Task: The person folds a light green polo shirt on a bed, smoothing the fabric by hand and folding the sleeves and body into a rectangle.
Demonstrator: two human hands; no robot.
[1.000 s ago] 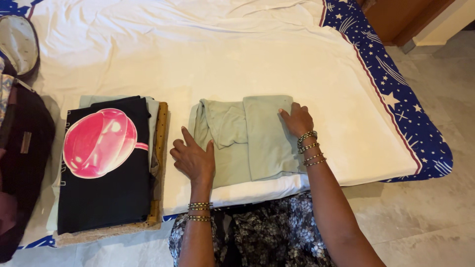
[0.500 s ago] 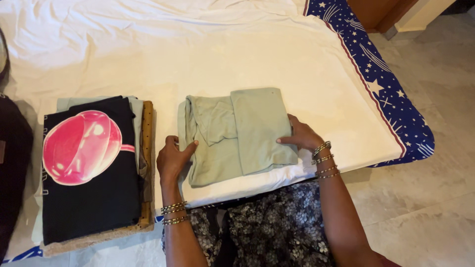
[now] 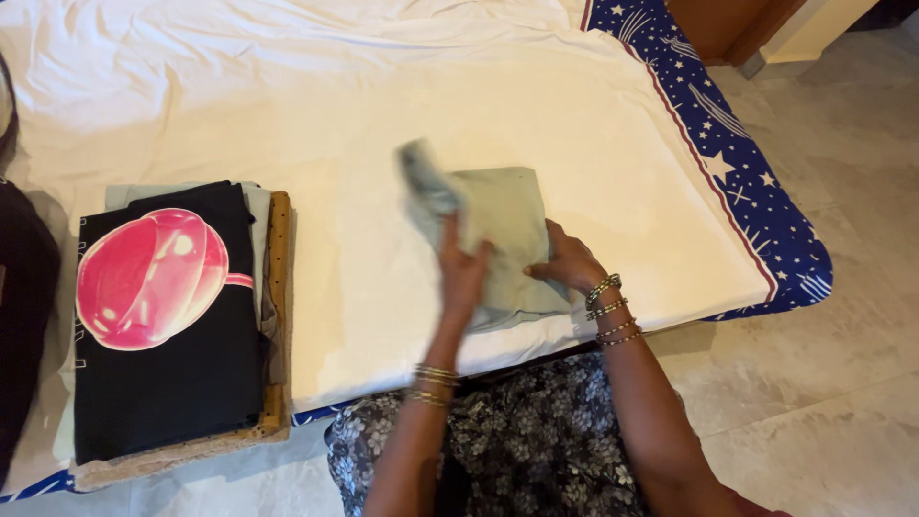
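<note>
A single head-worn camera looked steeply down from above the person's lap at the near edge of a white sheet (image 3: 383, 115) spread over a bed. It sat close, the left hand (image 3: 464, 273) and right hand (image 3: 567, 263) mid-frame. Floor tiles (image 3: 842, 172) showed right, stacked clothes (image 3: 168, 321) left.

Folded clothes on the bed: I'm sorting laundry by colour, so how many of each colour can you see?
Pale green garment, under both hands: 1
Black garment with pink print, top of the pile: 1
Pale green garment under the black one: 1
Brown dotted piece at the pile's edge: 1
Total: 4 visible; more may be hidden.
</note>
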